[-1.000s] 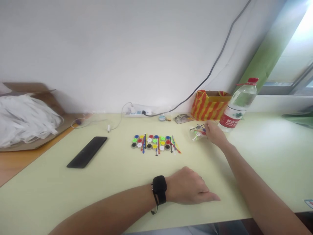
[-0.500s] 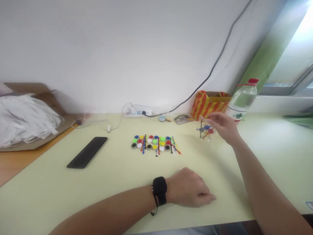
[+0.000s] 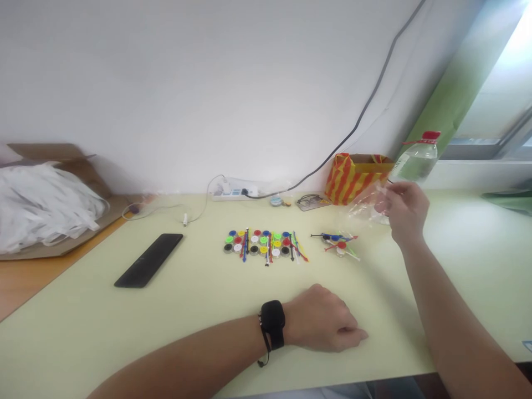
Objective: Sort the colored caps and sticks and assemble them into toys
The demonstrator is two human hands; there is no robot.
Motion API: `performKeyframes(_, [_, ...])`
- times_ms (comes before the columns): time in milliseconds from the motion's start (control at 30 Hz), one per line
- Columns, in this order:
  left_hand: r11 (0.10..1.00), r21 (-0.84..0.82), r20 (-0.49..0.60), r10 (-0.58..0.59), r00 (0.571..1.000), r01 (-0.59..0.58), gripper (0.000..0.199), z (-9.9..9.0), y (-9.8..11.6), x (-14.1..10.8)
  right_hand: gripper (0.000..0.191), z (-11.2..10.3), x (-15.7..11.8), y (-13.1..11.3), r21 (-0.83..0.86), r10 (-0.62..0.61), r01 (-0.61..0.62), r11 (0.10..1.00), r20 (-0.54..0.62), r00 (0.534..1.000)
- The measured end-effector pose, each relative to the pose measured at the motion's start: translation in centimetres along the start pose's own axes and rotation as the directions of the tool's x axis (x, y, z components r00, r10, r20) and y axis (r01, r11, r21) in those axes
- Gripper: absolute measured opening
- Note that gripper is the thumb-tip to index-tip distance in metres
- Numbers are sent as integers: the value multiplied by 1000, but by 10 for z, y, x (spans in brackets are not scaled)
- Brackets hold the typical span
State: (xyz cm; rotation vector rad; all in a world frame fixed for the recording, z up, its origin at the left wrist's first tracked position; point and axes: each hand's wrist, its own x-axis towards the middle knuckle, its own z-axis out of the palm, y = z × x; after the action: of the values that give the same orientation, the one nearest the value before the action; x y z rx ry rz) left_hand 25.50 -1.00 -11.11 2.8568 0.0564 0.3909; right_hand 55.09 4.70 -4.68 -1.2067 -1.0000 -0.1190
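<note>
My right hand (image 3: 409, 209) pinches a clear plastic bag (image 3: 368, 208), which hangs to the left of the fingers. Below the bag, a loose pile of coloured plastic arrows (image 3: 349, 238) and round capped discs (image 3: 341, 245) lies on the table. Left of that pile, several small discs (image 3: 263, 240) with coloured tops are set out in rows, with coloured arrows (image 3: 270, 248) lying between and beside the groups. My left hand (image 3: 324, 318) rests on the table near the front edge, closed in a fist with nothing showing in it.
A black flat case (image 3: 149, 259) lies on the left, in front of a carton of white strips (image 3: 45, 199). Along the wall are a power strip (image 3: 233, 191), a striped bag (image 3: 349, 177) and a bottle (image 3: 419, 158). A grey table (image 3: 233, 349) surface, pale green, runs beneath.
The discs and arrows that were in the bag now lie on the table. My right hand has moved right and up with the plastic bag. My left hand has stayed in place.
</note>
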Motion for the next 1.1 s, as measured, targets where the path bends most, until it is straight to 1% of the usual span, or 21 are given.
performKeyframes(33, [1000, -1, -2, -2, 1000, 2, 45, 0, 0, 0, 10, -2, 2, 2, 53, 77, -73, 996, -88, 993])
performKeyframes(67, [1000, -4, -4, -3, 1000, 3, 45, 0, 0, 0, 10, -4, 4, 4, 111, 162, -146, 983, -158, 974])
performKeyframes(100, [1000, -8, -5, -2, 1000, 2, 45, 0, 0, 0, 11, -4, 5, 5, 158, 243, -215, 964, -188, 952])
performKeyframes(133, [1000, -11, -7, -1, 1000, 1, 45, 1, 0, 0, 12, -3, 5, 5, 182, 296, -264, 947, -177, 939])
performKeyframes(200, [1000, -13, -9, -1, 1000, 1, 45, 1, 0, 0, 12, 4, 3, 5, 206, 352, -327, 922, -95, 931])
performKeyframes(300, [1000, -11, -5, -7, 1000, 6, 44, 1, 0, 0, 13, 24, -3, 2, 235, 378, -382, 894, 63, 924])
performKeyframes(367, [1000, -5, 0, -8, 1000, 8, 44, 0, 0, 0, 14, 41, -5, -1, 274, 385, -432, 859, 211, 899])
performKeyframes(433, [1000, 7, 3, -12, 1000, 12, 44, -1, 0, 0, 14, 58, -1, -5, 327, 381, -476, 816, 316, 869])
performKeyframes(467, [1000, 10, 4, -14, 1000, 14, 44, -1, 1, 0, 13, 67, 3, -7, 349, 385, -495, 796, 339, 858])
performKeyframes(533, [1000, 8, 5, -18, 1000, 18, 44, -1, 1, 0, 10, 84, 14, -8, 373, 401, -518, 770, 349, 847])
performKeyframes(633, [1000, 1, 2, -27, 1000, 27, 44, -1, 1, 0, 6, 108, 36, -10, 382, 400, -524, 761, 359, 843])
performKeyframes(700, [999, 2, 4, -37, 999, 37, 44, 0, 1, 0, 10, 121, 50, -12, 377, 389, -539, 753, 406, 827])
performKeyframes(767, [999, 7, 5, -42, 999, 42, 45, 1, 1, 0, 27, 129, 59, -16, 301, 370, -568, 766, 516, 773])
performKeyframes(800, [999, 8, 4, -41, 999, 41, 45, 2, 1, 0, 38, 130, 61, -19, 228, 358, -561, 796, 570, 740])
performKeyframes(833, [999, 8, 1, -40, 999, 40, 45, 2, 1, -1, 47, 129, 60, -23, 141, 343, -525, 839, 613, 712])
performKeyframes(867, [999, 7, -2, -39, 999, 39, 45, 2, 1, -1, 53, 126, 56, -26, 48, 319, -456, 889, 649, 690])
performKeyframes(933, [999, -1, -5, -35, 999, 35, 44, 1, 1, -1, 52, 116, 39, -34, -99, 236, -240, 966, 718, 654])
performKeyframes(967, [1000, -5, -4, -31, 1000, 31, 44, 0, 2, -1, 48, 109, 26, -37, -139, 183, -119, 983, 784, 593])
performKeyframes(1033, [1000, -7, -2, -26, 1000, 26, 44, -2, 2, -1, 47, 94, -3, -40, -172, 131, 65, 983, 905, 405])
performKeyframes(1067, [1000, -9, -2, -26, 1000, 26, 44, -3, 2, 0, 49, 86, -17, -39, -184, 133, 132, 974, 935, 328])
performKeyframes(1100, [999, -8, -3, -31, 1000, 31, 44, -4, 2, 0, 53, 78, -29, -37, -191, 131, 202, 961, 952, 275])
